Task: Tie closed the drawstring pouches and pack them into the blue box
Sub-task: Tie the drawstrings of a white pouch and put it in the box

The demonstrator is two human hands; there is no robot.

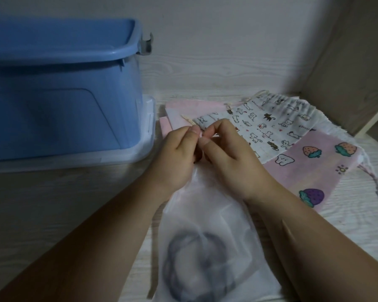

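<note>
Out on the counter (63,203), I see left hand (175,155) and right hand (233,153) both pinching a cream drawstring (188,119) at the white pouch (205,247)'s far end; blue box (59,101) hugs the left edge, woodgrain wall (227,51) behind.

Both bare forearms reach in from the lower corners and converge. The left hand (176,155) and right hand (231,155) meet fingertip to fingertip, thumbs and curled forefingers pinching a thin cream drawstring cord (189,121). The other fingers are tucked under.
</note>
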